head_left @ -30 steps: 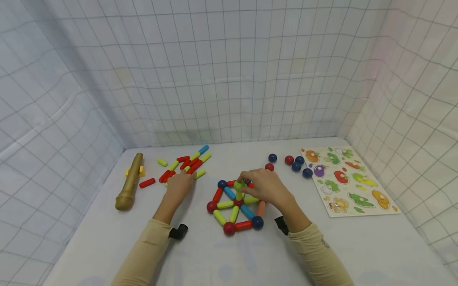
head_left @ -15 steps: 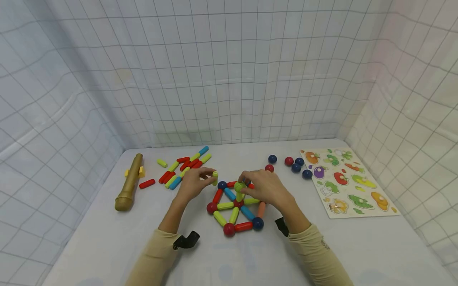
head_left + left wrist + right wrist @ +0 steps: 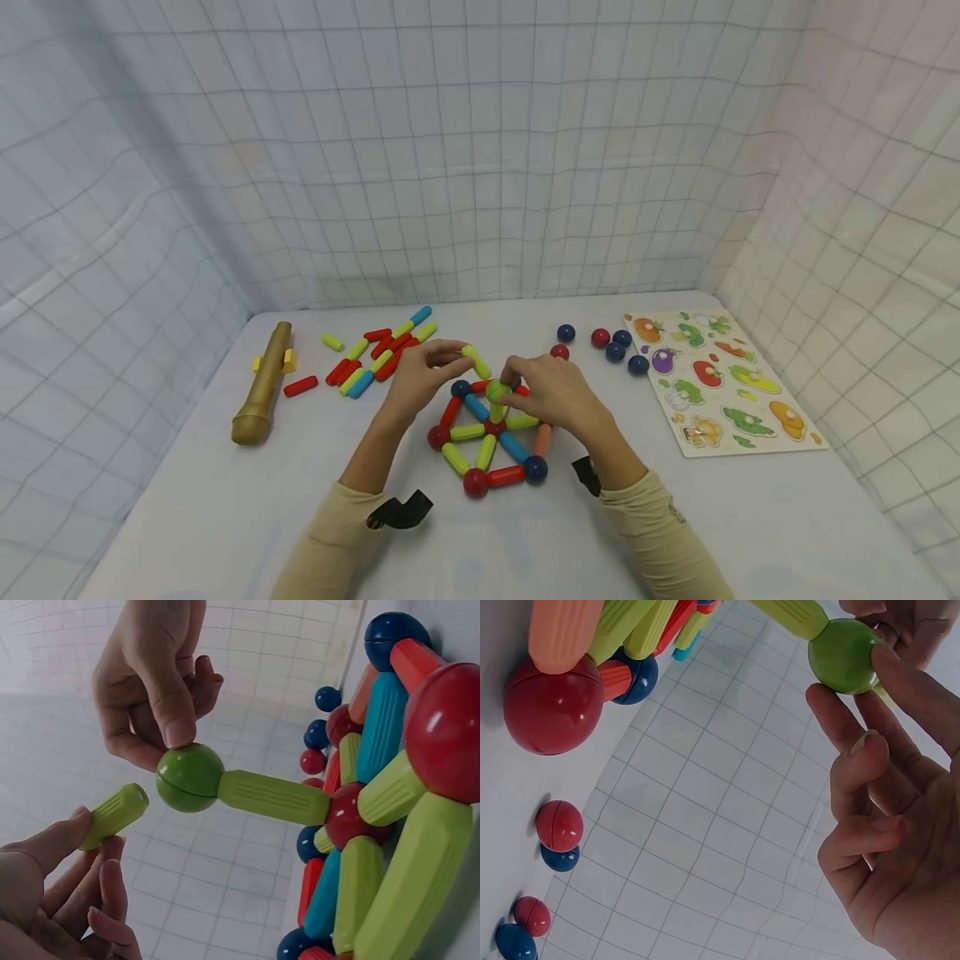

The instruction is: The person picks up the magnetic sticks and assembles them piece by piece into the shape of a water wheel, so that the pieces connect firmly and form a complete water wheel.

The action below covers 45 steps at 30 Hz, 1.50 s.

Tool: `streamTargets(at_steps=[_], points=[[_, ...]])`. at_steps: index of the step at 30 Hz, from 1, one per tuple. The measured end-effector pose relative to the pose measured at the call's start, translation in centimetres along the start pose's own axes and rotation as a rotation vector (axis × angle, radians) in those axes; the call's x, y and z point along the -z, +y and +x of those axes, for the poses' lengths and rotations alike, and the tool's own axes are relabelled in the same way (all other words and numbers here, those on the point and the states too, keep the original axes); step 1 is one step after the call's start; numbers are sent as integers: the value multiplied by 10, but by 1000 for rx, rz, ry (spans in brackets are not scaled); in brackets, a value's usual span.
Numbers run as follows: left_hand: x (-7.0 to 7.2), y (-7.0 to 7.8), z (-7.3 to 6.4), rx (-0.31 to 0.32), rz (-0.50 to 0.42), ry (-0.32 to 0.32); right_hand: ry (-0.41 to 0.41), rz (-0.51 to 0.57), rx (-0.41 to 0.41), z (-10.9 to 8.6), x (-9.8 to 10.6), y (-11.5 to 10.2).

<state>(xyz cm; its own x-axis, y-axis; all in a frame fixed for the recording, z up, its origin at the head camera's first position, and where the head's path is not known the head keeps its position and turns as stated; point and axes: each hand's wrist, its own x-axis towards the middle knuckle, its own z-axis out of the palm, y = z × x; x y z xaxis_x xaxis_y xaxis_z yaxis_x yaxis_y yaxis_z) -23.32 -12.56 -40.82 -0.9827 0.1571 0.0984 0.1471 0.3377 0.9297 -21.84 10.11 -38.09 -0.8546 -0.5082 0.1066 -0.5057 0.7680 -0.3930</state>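
Left hand (image 3: 420,379) pinches a green stick (image 3: 478,362) mid-frame; right hand (image 3: 558,390) pinches the green ball (image 3: 187,780) near it, apparently, from what I see, steadying the post (image 3: 274,797) below.

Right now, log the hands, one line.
left hand: pinches lime stick | right hand: pinches green ball | green ball: atop upright stick

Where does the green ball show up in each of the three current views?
Head: green ball, below centre, slightly right.
Left wrist: green ball, mid-height, left of centre.
Right wrist: green ball, near the top, right of centre.
Shared landmark: the light green rod joined to it, seen in all three.
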Motion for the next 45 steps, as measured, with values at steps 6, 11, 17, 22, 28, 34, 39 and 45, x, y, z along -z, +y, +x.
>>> streamTargets(at_steps=[6,11,17,22,28,34,39,45], points=[[-6,-4,6,105,-70,-49,16,-5,5,1,2,1],[4,-7,11,71,40,-88,43,-27,0,4,1,0],[39,-33,22,9,622,139,49,-65,-12,5,1,-1],[54,-58,37,-10,925,120,39,-64,-17,5,3,-1],[44,-64,56,-45,988,-33,42,-81,-20,6,4,2],[36,-61,63,33,935,-63,49,-87,-24,7,4,3],[34,-56,52,46,692,-53,35,-77,-44,7,2,2],[21,-52,24,-38,362,-72,0,-58,-59,5,-5,-5]])
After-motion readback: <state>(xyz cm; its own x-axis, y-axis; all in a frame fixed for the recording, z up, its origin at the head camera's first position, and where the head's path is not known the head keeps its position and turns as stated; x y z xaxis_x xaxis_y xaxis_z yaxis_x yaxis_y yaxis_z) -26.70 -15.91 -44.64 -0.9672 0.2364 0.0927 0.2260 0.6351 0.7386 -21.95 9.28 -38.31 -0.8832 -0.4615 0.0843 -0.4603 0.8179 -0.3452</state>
